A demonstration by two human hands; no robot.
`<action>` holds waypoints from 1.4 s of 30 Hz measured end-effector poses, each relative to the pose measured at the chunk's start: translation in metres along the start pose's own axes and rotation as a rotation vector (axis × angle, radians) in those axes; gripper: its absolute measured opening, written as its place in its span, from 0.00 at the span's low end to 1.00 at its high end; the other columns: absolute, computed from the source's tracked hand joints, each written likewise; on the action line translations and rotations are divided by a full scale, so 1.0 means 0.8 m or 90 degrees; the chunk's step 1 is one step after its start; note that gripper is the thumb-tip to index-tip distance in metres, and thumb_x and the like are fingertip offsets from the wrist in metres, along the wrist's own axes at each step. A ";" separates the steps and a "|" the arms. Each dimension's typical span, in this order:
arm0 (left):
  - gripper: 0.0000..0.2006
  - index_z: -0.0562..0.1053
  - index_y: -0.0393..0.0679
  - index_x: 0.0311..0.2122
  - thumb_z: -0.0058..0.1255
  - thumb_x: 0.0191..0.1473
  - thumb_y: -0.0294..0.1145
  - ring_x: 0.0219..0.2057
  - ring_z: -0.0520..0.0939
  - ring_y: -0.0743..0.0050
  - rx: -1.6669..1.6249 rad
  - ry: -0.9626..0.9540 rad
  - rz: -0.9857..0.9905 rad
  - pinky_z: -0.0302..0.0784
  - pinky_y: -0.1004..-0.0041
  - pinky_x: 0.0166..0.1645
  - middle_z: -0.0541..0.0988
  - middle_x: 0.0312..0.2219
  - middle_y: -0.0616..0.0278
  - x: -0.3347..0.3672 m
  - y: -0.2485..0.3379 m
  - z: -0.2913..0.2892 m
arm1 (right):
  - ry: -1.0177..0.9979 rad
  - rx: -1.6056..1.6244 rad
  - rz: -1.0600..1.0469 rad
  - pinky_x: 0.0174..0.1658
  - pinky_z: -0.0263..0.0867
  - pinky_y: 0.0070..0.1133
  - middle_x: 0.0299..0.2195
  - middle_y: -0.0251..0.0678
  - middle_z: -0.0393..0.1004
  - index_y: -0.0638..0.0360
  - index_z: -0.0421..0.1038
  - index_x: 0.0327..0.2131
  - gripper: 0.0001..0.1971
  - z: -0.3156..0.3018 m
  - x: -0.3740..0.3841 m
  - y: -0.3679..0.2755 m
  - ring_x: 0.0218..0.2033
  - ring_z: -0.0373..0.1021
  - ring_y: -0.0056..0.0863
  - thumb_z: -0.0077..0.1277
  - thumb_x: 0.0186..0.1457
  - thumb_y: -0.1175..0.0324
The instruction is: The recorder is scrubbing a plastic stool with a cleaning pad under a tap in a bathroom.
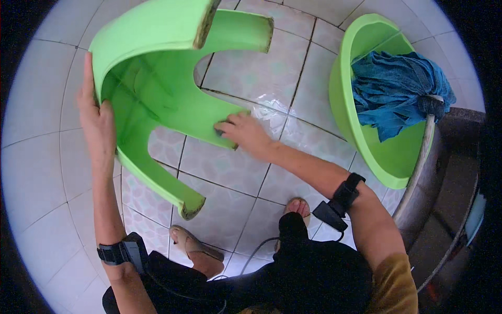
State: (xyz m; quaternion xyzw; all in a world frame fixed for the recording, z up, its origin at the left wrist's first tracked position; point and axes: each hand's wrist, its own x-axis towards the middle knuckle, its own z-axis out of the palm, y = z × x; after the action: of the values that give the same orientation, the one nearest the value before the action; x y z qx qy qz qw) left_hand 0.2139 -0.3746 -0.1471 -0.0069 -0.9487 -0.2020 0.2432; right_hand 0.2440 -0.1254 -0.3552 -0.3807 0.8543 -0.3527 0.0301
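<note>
The light green plastic stool is tipped sideways in front of you, over toward your left, its hollow underside facing you and its legs pointing mostly right; the leg ends look dark and grimy. Your left hand grips the seat's edge, thumb on the near side. Your right hand curls around a small dark object at the end of one leg; what it is, you can't tell. Wet, shiny tiles lie just beyond that hand. Farther right, a green basin leans at a tilt, with a blue mop cloth inside it.
</note>
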 end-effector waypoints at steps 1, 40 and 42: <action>0.37 0.56 0.55 0.61 0.32 0.42 0.14 0.43 0.69 0.62 0.005 -0.026 -0.020 0.62 0.70 0.49 0.68 0.47 0.51 0.002 0.004 -0.001 | 0.000 0.001 0.001 0.38 0.62 0.30 0.30 0.36 0.66 0.49 0.69 0.41 0.14 -0.012 0.004 0.011 0.33 0.63 0.36 0.47 0.48 0.66; 0.40 0.56 0.63 0.60 0.33 0.41 0.11 0.40 0.69 0.59 0.015 -0.049 -0.103 0.63 0.69 0.49 0.66 0.40 0.49 0.009 0.030 0.004 | 0.027 -0.179 -0.087 0.44 0.60 0.28 0.36 0.35 0.68 0.49 0.71 0.38 0.15 0.017 0.084 0.011 0.42 0.63 0.33 0.49 0.42 0.68; 0.40 0.57 0.62 0.60 0.33 0.40 0.11 0.39 0.68 0.59 0.031 -0.029 -0.056 0.64 0.70 0.48 0.66 0.38 0.51 0.009 0.028 -0.001 | 0.027 -0.190 -0.122 0.45 0.59 0.27 0.37 0.34 0.68 0.49 0.72 0.38 0.14 0.032 0.137 0.003 0.43 0.62 0.32 0.48 0.43 0.67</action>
State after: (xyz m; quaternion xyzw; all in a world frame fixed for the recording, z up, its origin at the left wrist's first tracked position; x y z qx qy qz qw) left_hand 0.2103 -0.3552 -0.1347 0.0359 -0.9581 -0.1891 0.2123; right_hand 0.1726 -0.2128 -0.3522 -0.4530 0.8574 -0.2314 -0.0783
